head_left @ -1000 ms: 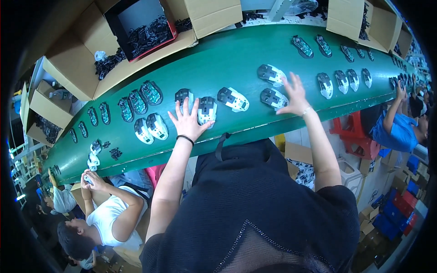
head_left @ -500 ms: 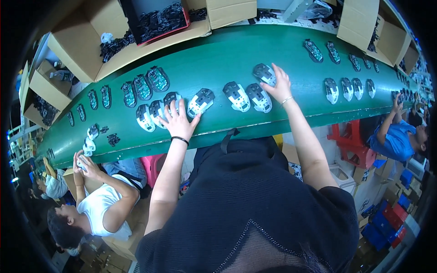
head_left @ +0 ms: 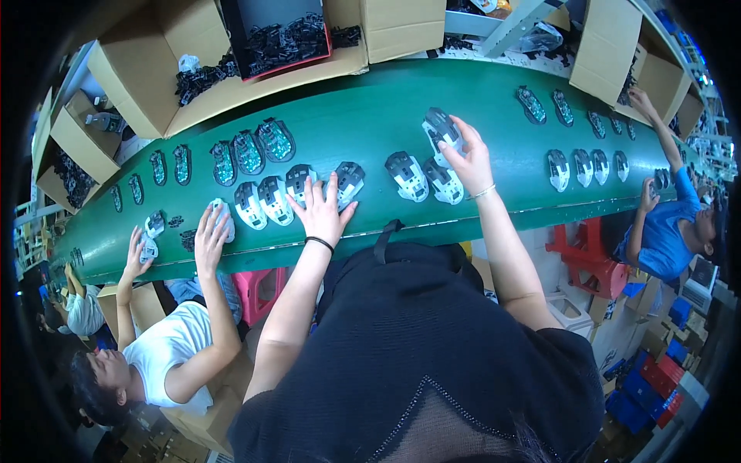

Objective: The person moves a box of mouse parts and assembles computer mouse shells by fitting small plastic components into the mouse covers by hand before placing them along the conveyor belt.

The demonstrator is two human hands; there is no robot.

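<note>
My right hand [head_left: 472,160] grips a grey-and-white mouse shell [head_left: 442,128] between thumb and fingers, tilted up above the green belt [head_left: 370,100]. Partly behind that hand lies another mouse shell [head_left: 445,184], with a white one with dark top [head_left: 405,176] just left of it. My left hand [head_left: 324,216] rests with fingers spread over two neighbouring shells. Its left fingers touch a dark-topped mouse shell [head_left: 299,182], and its right fingers and thumb lie on another mouse shell [head_left: 351,179]. Two more shells, including a white one [head_left: 275,202], stand in line to the left.
Mouse bases with green circuit boards [head_left: 275,140] lie along the far side. Behind them, a cardboard box [head_left: 147,65] and a black tray [head_left: 285,38] hold small black parts. A co-worker in white [head_left: 174,347] handles shells at left; another in blue [head_left: 664,239] sits at right.
My left hand has shifted right, further onto the right-hand shell. My right hand has tipped its shell more upright. The left co-worker's hands have parted, each now on a shell.
</note>
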